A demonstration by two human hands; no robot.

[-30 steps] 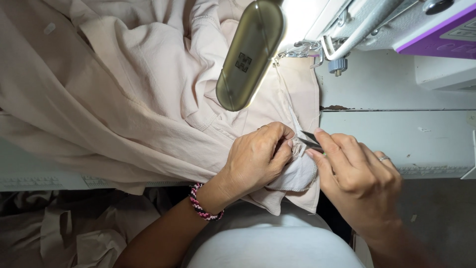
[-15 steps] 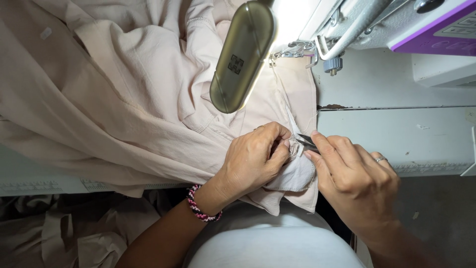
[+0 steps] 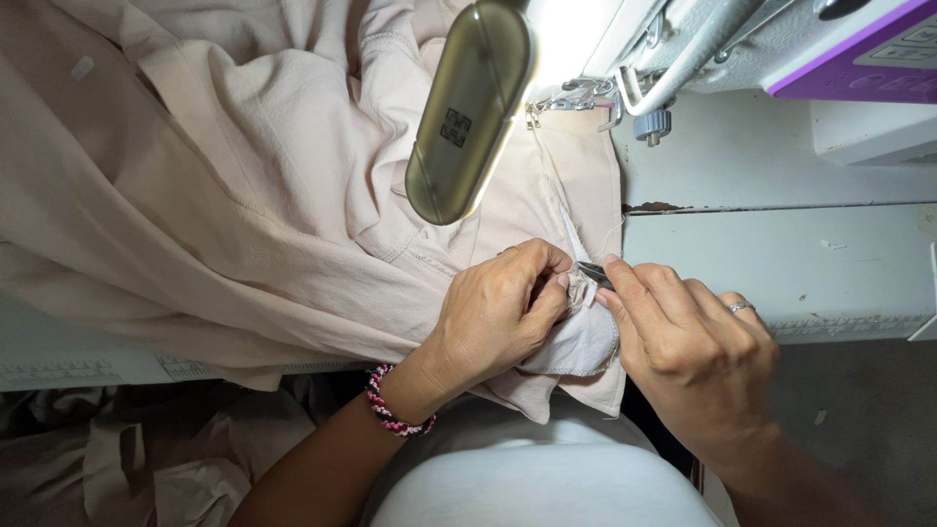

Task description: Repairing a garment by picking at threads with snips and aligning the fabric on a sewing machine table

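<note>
At the bench edge, the left hand (image 3: 493, 312) is pinching bunched beige fabric (image 3: 244, 224) shut; the right hand (image 3: 683, 342) is gripping small dark snips (image 3: 592, 274), which risk nicking cloth or nearby fingertips

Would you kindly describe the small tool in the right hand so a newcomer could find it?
Start at the sewing machine and follow the beige fabric down to both hands. Between the left hand and right hand, the small dark metal tool pokes out: the only dark, pointed thing against pale cloth.

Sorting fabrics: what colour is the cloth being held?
Pale beige cloth, head view.
</note>
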